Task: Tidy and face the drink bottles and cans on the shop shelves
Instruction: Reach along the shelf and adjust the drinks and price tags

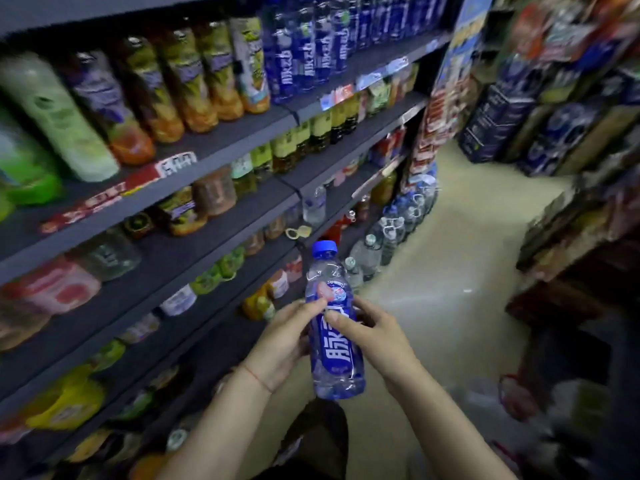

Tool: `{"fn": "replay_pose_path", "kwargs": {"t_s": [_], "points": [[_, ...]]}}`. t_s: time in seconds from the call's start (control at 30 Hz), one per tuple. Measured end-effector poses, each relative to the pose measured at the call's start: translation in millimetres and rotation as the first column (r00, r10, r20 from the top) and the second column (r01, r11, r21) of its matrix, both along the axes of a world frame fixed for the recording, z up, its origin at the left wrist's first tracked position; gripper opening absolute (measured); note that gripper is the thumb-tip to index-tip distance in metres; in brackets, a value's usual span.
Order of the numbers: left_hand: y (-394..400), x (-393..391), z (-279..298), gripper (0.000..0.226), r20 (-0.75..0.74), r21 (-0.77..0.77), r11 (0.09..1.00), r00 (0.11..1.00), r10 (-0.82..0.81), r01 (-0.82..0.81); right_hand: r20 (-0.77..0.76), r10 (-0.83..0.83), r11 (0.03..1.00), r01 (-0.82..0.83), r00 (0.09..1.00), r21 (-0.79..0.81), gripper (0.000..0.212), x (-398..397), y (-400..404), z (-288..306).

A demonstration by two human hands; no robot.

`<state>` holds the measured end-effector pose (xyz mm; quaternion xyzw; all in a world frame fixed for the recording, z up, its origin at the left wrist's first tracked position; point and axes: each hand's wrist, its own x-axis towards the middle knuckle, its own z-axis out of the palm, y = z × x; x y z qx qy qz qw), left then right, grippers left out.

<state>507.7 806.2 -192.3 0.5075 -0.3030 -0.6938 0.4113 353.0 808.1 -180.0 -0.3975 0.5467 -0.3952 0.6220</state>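
A clear bottle with a blue cap and a blue label (pixel 337 355) stands upright in the air in front of the shelves, label facing me. My left hand (pixel 282 341) grips it from the left, thumb on the label. From the right my right hand (pixel 372 332) holds it too, thumb across the label front. A row of matching blue-labelled bottles (pixel 304 60) stands on the top shelf. Juice and tea bottles (pixel 194 84) fill the shelf to their left.
Grey shelves (pixel 221 140) run along my left, with mixed drinks on each level and gaps on the middle ones. Large water jugs (pixel 391 233) line the floor by the shelf foot. Stacked boxes (pixel 502 126) and other shelving stand to the right of the pale aisle floor (pixel 450 278).
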Motion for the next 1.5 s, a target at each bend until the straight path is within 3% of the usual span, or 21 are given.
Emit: {"fn": "replay_pose_path", "kwargs": {"t_s": [0.1, 0.2, 0.33, 0.43, 0.53, 0.7, 0.87, 1.07, 1.2, 1.23, 1.27, 1.33, 1.37, 1.43, 1.5], "points": [[-74, -25, 5, 0.034, -0.018, 0.014, 1.0, 1.0, 0.0, 0.0, -0.063, 0.038, 0.998, -0.042, 0.997, -0.056, 0.041, -25, -67, 9], [-150, -44, 23, 0.048, -0.027, -0.035, 0.999, 1.0, -0.006, 0.005, -0.062, 0.033, 0.993, -0.04, 0.998, -0.112, 0.04, -46, -139, 27], [-233, -77, 52, 0.044, -0.039, -0.089, 0.996, 0.999, 0.024, -0.027, -0.04, 0.04, 0.98, -0.047, 0.998, -0.191, 0.036, -77, -225, 46], [-288, -105, 67, 0.036, -0.03, -0.139, 0.988, 0.997, 0.07, -0.073, -0.023, 0.091, 0.965, -0.094, 0.996, -0.245, 0.045, -102, -289, 49], [-343, -134, 74, 0.044, 0.006, -0.206, 0.962, 0.983, 0.181, -0.176, -0.026, 0.198, 0.943, -0.198, 0.98, -0.267, 0.054, -131, -358, 46], [-424, -197, 75, 0.043, 0.027, -0.347, 0.861, 0.914, 0.405, -0.371, -0.22, 0.381, 0.826, -0.437, 0.898, -0.356, 0.053, -188, -464, 48], [-484, -263, 89, 0.045, 0.139, -0.491, 0.764, 0.828, 0.544, -0.419, -0.456, 0.379, 0.697, -0.572, 0.805, -0.432, 0.061, -241, -545, 59], [-535, -279, 106, 0.065, 0.328, -0.599, 0.714, 0.702, 0.633, -0.364, -0.431, 0.465, 0.609, -0.633, 0.773, -0.478, 0.057, -250, -622, 71], [-570, -256, 118, 0.044, 0.282, -0.645, 0.652, 0.669, 0.688, -0.399, -0.348, 0.434, 0.599, -0.555, 0.831, -0.577, 0.058, -226, -669, 83], [-580, -244, 119, 0.043, 0.348, -0.647, 0.649, 0.603, 0.718, -0.4, -0.329, 0.428, 0.604, -0.537, 0.842, -0.588, 0.057, -219, -681, 87], [-590, -229, 115, 0.045, 0.469, -0.654, 0.646, 0.46, 0.754, -0.394, -0.305, 0.427, 0.612, -0.521, 0.851, -0.596, 0.059, -211, -695, 91], [-608, -197, 99, 0.058, 0.729, -0.639, 0.691, 0.022, 0.685, -0.337, -0.293, 0.415, 0.617, -0.503, 0.862, -0.606, 0.067, -195, -723, 99], [-616, -187, 90, 0.064, 0.787, -0.613, 0.727, -0.16, 0.596, -0.311, -0.315, 0.402, 0.616, -0.508, 0.86, -0.602, 0.07, -186, -736, 102], [-633, -174, 77, 0.071, 0.813, -0.566, 0.782, -0.333, 0.478, -0.261, -0.38, 0.356, 0.622, -0.52, 0.854, -0.586, 0.069, -164, -762, 105], [-646, -170, 68, 0.074, 0.828, -0.525, 0.812, -0.373, 0.418, -0.257, -0.429, 0.331, 0.639, -0.534, 0.841, -0.554, 0.067, -141, -784, 106]]}}
